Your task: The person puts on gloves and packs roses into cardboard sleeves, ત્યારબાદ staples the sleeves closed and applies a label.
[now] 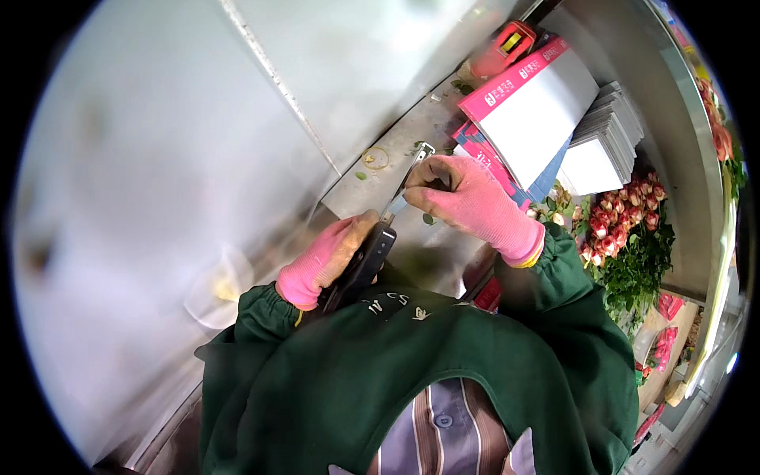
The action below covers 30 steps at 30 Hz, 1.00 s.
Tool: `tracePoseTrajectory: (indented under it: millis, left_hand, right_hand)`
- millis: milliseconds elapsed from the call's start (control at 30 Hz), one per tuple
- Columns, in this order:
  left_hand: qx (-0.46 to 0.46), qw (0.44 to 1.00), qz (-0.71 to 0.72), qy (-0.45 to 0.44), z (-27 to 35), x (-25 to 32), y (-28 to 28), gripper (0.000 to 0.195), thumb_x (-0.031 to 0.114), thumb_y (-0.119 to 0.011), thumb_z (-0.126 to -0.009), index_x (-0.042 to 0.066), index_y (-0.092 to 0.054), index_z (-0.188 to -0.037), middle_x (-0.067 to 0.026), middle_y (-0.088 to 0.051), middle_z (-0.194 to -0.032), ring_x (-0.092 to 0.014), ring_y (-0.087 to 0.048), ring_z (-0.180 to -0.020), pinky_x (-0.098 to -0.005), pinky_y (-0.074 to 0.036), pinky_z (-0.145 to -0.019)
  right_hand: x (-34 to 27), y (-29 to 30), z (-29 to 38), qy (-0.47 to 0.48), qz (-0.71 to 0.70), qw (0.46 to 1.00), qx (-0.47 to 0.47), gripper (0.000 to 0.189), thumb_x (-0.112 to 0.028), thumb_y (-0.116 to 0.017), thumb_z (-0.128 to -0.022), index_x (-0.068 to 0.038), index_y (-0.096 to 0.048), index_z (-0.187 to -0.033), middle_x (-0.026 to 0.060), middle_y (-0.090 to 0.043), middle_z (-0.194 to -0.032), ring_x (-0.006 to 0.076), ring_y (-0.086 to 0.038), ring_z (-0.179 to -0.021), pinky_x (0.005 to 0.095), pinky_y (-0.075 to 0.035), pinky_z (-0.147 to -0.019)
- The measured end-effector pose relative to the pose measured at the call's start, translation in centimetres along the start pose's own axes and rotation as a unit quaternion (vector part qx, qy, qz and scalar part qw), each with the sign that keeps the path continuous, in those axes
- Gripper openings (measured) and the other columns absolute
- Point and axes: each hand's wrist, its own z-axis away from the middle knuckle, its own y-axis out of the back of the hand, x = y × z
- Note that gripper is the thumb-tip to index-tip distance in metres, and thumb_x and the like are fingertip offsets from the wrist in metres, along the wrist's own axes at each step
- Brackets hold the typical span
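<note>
My left hand [332, 255], in a pink glove with worn tan fingertips, is wrapped around a black hand tool [369, 252] that looks like a stapler. A narrow metal rail [399, 200] sticks out of the tool's far end and runs away from me to a bright metal tip [425, 151]. My right hand [469, 199], gloved alike, has its thumb and forefinger pinched at the rail's side. Its other fingers are curled in. Whether a small piece also sits between those fingertips is hidden.
Beyond my hands is a metal work surface [350, 193] with a rubber band [375, 158] and leaf scraps. Pink-edged white cardboard [534, 113], stacked white card sleeves [602, 145] and a red tape dispenser [504, 47] lie at its far right. Red-and-white roses [623, 219] lie nearer. A pale panel [178, 148] rises left.
</note>
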Motion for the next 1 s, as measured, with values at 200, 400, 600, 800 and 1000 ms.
tracePoseTrajectory:
  millis: [200,400,600,800,1000]
  left_hand:
    - [-0.037,0.999,-0.019,0.004,-0.5,0.7,-0.7,0.049,0.048,-0.038,-0.093,0.002,-0.056,-0.092,-0.0028,-0.054,-0.064,-0.010,-0.050,-0.051,-0.0231,-0.043,-0.049]
    - [-0.057,0.997,-0.043,-0.011,-0.3,1.2,-1.1,0.049,0.049,-0.039,-0.092,0.003,-0.054,-0.094,-0.0028,-0.053,-0.063,-0.011,-0.050,-0.051,-0.0230,-0.043,-0.049]
    - [-0.052,0.998,-0.034,0.012,-0.7,1.2,-1.1,0.051,0.051,-0.040,-0.091,0.003,-0.054,-0.094,-0.0027,-0.053,-0.062,-0.010,-0.050,-0.050,-0.0233,-0.042,-0.048]
    - [-0.048,0.998,-0.050,-0.004,-0.7,1.5,-1.2,0.051,0.051,-0.040,-0.091,0.002,-0.054,-0.093,-0.0028,-0.053,-0.062,-0.010,-0.051,-0.050,-0.0233,-0.043,-0.048]
    - [-0.054,0.997,-0.056,-0.010,-1.1,1.6,-1.4,0.051,0.052,-0.040,-0.091,0.003,-0.054,-0.093,-0.0026,-0.054,-0.063,-0.010,-0.052,-0.051,-0.0227,-0.043,-0.048]
  right_hand:
    - [-0.2,0.6,1.0,-0.007,0.032,0.999,0.029,0.017,-0.016,-0.060,-0.075,0.000,-0.061,-0.079,0.0082,-0.054,-0.064,0.0136,-0.051,-0.057,0.0282,-0.042,-0.057]
    - [-1.5,1.7,2.0,-0.071,0.014,0.997,0.025,0.018,-0.018,-0.060,-0.076,-0.001,-0.062,-0.081,0.0055,-0.056,-0.064,0.0113,-0.052,-0.057,0.0268,-0.041,-0.056]
    - [-0.5,1.3,1.8,-0.025,0.024,0.999,0.027,0.014,-0.012,-0.060,-0.079,0.001,-0.061,-0.083,0.0001,-0.055,-0.068,0.0064,-0.049,-0.061,0.0229,-0.041,-0.057]
    - [-1.7,2.0,2.3,-0.049,-0.019,0.998,0.022,0.014,-0.014,-0.059,-0.079,0.000,-0.060,-0.082,-0.0002,-0.055,-0.067,0.0060,-0.049,-0.057,0.0221,-0.040,-0.052]
    - [-1.2,2.2,2.2,-0.029,-0.003,0.999,0.021,0.016,-0.016,-0.058,-0.080,-0.001,-0.061,-0.083,0.0001,-0.055,-0.066,0.0061,-0.050,-0.054,0.0216,-0.041,-0.050]
